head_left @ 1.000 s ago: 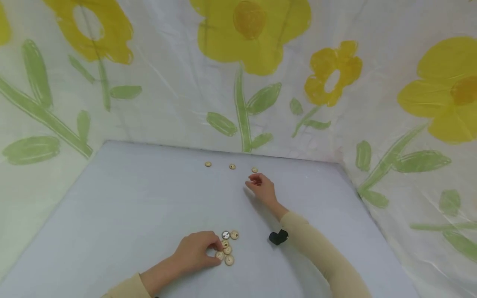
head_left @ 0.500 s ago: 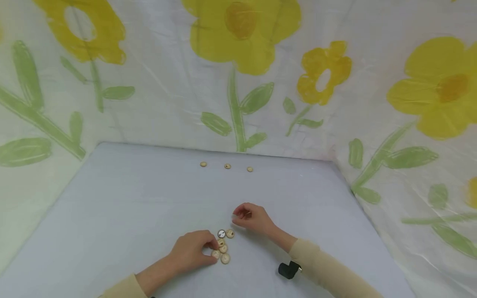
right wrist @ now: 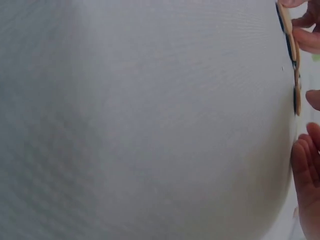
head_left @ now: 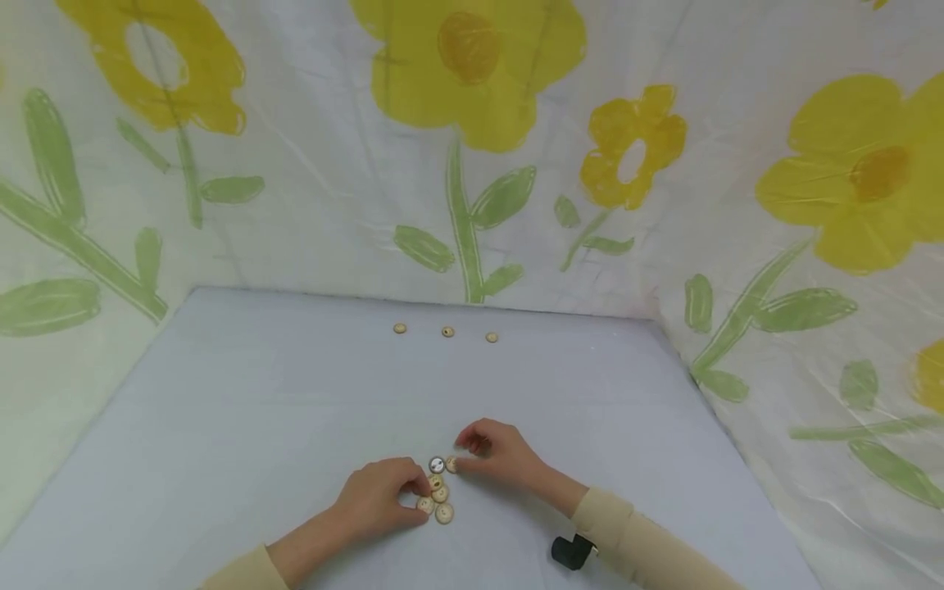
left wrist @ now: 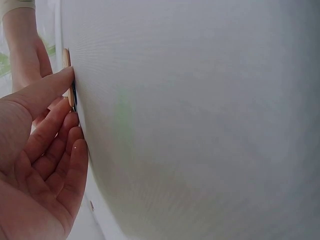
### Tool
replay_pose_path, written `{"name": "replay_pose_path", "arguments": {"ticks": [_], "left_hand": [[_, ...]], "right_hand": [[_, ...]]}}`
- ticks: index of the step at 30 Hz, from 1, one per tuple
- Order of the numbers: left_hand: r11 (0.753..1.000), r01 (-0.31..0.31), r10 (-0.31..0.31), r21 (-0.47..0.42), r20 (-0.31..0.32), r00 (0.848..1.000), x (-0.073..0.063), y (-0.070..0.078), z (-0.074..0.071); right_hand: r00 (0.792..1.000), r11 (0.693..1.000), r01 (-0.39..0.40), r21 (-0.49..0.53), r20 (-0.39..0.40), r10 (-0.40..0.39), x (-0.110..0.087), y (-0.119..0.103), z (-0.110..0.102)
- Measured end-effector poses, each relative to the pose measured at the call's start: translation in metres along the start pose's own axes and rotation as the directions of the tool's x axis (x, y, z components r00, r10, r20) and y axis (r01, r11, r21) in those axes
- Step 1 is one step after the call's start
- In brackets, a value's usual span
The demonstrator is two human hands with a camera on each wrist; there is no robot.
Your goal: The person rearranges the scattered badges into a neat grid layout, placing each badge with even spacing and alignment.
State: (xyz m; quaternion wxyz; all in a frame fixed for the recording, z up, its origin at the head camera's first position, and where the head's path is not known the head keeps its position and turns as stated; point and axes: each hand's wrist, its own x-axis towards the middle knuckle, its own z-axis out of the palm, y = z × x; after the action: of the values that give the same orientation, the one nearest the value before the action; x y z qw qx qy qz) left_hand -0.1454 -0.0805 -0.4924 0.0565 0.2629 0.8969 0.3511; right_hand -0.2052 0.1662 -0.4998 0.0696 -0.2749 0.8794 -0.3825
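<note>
A small cluster of several round wooden discs (head_left: 444, 514) with dark markings lies on the table in the head view; one disc (head_left: 437, 465) shows a silvery face. My left hand (head_left: 383, 494) is at the cluster's left side, thumb and forefinger pinching the edges of the leftmost wooden disc (head_left: 425, 506). My right hand (head_left: 501, 455) is at the far right of the cluster, its thumb right at the upper right disc (head_left: 451, 465), fingers apart from the thumb. In the right wrist view the discs (right wrist: 297, 100) appear edge-on beside the fingers.
Three more wooden discs (head_left: 447, 332) lie spaced in a row near the back edge of the pale table (head_left: 295, 393). A white curtain (head_left: 317, 164) with painted yellow flowers stands behind and along the sides. A black wrist device (head_left: 571, 552) sits by the right sleeve.
My right hand has drawn back from the far row of discs to the near cluster, its thumb now at the upper right disc. My left hand stays at the cluster.
</note>
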Motion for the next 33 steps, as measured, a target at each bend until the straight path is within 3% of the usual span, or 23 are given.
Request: {"name": "replay_pose_path", "arguments": {"ticks": [20,33], "left_hand": [[1.000,-0.024,0.024,0.015,-0.013,1.000,-0.0003,-0.0008,0.0016],[0.999,-0.028,0.029,0.024,-0.033,0.999,-0.0005,0.0011,-0.0009]], "right_hand": [[0.993,0.992,0.091,-0.086,0.078,-0.084,-0.0024,-0.0061,0.0025],[0.993,0.990,0.107,-0.096,0.069,-0.101,0.0001,-0.0057,0.0053]]}}
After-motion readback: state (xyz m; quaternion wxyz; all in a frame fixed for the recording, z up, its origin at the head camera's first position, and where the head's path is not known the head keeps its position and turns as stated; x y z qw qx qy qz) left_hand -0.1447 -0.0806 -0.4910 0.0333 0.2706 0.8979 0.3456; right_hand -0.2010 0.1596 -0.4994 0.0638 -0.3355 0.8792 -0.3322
